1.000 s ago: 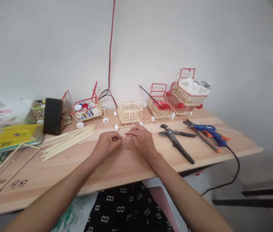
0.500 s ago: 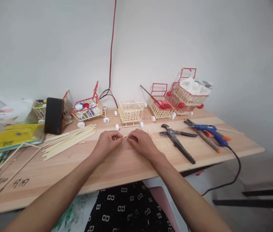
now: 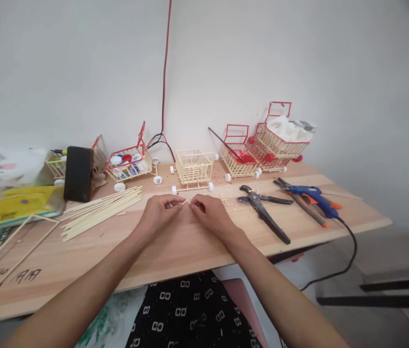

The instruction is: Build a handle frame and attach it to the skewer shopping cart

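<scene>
Center frame, left hand (image 3: 159, 212) fingers pinch short pale stick (image 3: 185, 202), right hand (image 3: 210, 212) fingers curled narrow beside it, can't tell if gripping.

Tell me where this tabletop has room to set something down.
Bare tabletop stretches from left hand and right hand to the front edge; another patch separates stick bundle from left forearm. Crowded: the back, lined with carts; the left end, with yellow packs; the right, with black cutters and glue gun.
</scene>
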Demonstrator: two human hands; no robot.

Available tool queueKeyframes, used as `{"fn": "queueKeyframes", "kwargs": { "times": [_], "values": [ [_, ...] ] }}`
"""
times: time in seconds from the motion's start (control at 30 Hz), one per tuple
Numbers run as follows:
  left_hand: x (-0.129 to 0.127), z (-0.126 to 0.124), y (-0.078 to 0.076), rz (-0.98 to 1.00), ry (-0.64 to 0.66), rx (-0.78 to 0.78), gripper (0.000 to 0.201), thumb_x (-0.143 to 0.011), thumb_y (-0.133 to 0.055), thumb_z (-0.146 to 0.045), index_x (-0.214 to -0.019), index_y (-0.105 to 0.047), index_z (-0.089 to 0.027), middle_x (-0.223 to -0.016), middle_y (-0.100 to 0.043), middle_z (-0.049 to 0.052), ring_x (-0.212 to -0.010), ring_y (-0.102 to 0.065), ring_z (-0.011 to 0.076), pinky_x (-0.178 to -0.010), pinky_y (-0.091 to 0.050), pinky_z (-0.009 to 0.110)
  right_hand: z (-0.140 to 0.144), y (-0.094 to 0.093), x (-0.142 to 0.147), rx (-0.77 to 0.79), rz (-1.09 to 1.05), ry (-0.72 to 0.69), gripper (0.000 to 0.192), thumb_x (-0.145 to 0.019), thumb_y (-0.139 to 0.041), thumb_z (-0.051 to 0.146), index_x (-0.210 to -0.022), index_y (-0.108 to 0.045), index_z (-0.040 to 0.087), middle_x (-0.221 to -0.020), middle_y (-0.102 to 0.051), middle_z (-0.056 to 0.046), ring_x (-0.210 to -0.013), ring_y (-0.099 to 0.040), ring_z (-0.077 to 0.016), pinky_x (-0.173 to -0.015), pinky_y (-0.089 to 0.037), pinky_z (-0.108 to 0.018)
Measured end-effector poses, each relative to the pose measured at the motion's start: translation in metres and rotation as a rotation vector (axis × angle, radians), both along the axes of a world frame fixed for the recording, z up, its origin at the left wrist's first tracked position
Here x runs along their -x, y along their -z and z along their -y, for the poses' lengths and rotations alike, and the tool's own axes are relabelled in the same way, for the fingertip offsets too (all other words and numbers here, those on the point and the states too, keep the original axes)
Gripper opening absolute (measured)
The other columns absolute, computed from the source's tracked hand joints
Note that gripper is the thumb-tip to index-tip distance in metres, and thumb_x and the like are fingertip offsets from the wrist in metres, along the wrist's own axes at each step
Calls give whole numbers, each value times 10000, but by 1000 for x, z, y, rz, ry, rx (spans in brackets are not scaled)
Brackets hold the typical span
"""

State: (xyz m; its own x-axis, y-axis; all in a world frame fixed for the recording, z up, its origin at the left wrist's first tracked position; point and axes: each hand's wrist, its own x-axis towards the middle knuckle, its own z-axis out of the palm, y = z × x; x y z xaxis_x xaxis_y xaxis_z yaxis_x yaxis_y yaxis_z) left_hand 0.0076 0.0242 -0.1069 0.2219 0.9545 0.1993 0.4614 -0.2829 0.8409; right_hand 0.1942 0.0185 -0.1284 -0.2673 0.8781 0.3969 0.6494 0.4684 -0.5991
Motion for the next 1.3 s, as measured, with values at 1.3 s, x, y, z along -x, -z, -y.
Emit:
{"fn": "queueKeyframes", "kwargs": {
  "times": [1.3],
  "values": [
    [2,-2,6,9,69,-28,209,-774,-632,-261,-889,-779,-167,-871,-747,88,-762,-659,219,-671,-476,309,1,1,1,37,28,-29,117,-875,-496,178,-775,-554,199,-737,-601,7,-703,-523,-139,-652,-338,-235]
  ]
}}
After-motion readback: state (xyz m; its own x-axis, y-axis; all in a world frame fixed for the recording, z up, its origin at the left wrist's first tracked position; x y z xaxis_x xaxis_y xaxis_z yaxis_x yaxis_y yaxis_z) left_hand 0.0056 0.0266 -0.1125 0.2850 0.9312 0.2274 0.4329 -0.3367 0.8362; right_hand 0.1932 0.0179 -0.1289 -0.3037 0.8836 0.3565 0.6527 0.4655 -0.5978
